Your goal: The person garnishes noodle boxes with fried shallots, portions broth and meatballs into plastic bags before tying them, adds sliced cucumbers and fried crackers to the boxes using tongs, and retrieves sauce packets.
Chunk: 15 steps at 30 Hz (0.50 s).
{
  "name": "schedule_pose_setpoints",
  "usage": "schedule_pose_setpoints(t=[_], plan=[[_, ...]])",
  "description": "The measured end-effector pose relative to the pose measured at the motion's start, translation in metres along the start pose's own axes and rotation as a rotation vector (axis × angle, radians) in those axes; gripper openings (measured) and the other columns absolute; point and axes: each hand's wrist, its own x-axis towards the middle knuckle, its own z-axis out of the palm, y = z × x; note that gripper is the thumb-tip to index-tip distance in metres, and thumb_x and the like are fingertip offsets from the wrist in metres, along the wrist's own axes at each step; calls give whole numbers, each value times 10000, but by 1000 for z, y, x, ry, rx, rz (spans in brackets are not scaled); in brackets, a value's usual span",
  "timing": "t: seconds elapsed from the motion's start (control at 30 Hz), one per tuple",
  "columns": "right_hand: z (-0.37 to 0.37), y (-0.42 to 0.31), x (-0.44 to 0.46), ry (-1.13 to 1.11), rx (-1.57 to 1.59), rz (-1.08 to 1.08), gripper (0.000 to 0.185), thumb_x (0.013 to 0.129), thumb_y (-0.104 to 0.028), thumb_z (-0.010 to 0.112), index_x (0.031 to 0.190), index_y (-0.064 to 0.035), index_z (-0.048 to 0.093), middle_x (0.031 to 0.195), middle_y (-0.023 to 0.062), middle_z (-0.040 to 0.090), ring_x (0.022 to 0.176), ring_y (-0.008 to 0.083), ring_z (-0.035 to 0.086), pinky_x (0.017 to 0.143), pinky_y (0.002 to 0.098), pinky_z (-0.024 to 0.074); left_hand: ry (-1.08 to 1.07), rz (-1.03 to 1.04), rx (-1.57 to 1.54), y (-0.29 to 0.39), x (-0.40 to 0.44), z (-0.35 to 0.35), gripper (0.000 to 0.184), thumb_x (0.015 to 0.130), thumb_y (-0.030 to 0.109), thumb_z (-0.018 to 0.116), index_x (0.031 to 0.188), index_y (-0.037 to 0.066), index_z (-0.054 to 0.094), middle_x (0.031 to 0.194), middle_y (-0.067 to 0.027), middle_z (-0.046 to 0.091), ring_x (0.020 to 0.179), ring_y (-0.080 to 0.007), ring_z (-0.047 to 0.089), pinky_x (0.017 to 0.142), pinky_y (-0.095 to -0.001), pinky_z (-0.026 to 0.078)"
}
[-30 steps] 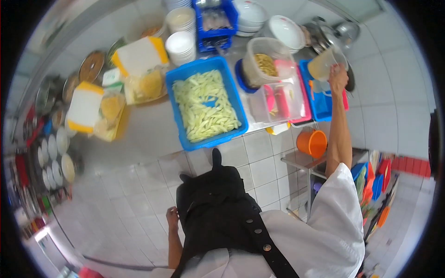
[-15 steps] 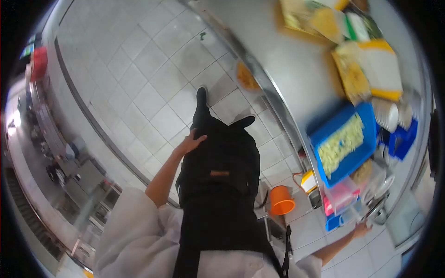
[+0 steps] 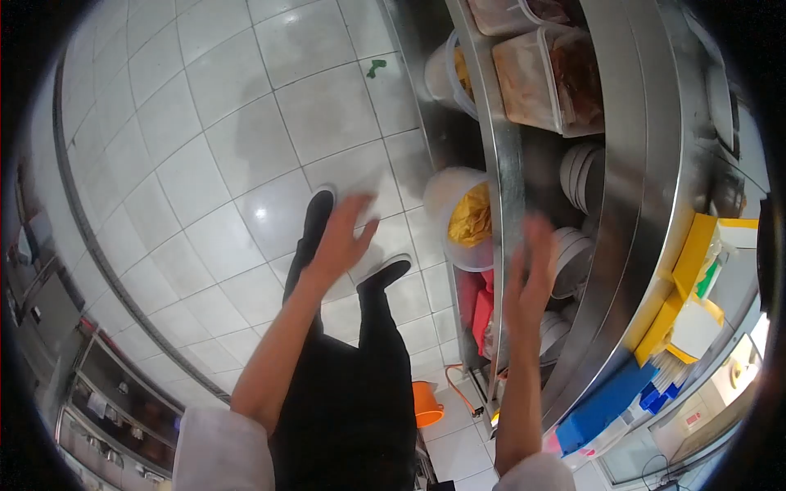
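Observation:
My left hand (image 3: 336, 245) hangs over the tiled floor, fingers stretched and thumb apart, with nothing in it. Raised in front of the steel shelving, my right hand (image 3: 529, 282) has its fingers extended, slightly blurred, and holds nothing I can see. Just left of it on the lower shelf is a clear tub (image 3: 438, 196) with yellow contents. Close on its right are stacked bowls (image 3: 573, 262), with another bowl stack (image 3: 583, 176) farther along the shelf. Whether the right fingertips touch anything, I cannot tell.
Lidded plastic containers (image 3: 540, 82) sit farther along the shelf. A blue tray (image 3: 602, 409) and yellow boxes (image 3: 675, 286) are on the counter above. An orange bucket (image 3: 426, 405) stands on the floor. A green scrap (image 3: 376, 68) lies on the tiles.
My view has dropped and come nearer to the shelves under the counter. The right hand has moved from beside the counter's end to the shelf front; the left has lifted away from the apron.

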Motion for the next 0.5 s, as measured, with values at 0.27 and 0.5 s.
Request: schedule_pose_setpoints(t=[0.27, 0.5], plan=[[57, 91, 248, 225, -2, 240, 361, 939, -269, 579, 1178, 2, 571, 1054, 170, 639, 981, 279, 607, 865, 364, 462, 392, 821, 190, 176, 274, -49, 150, 841, 64, 570, 965, 18, 640, 974, -151, 615, 944, -317, 593, 851, -351, 483], [53, 84, 231, 399, 32, 188, 335, 944, -256, 569, 1148, 9, 579, 1047, 175, 642, 954, 281, 611, 841, 361, 467, -195, 499, 984, 188, 411, 11, 277, 880, 131, 501, 1072, -2, 651, 1112, -125, 650, 1043, -226, 613, 863, -277, 474]])
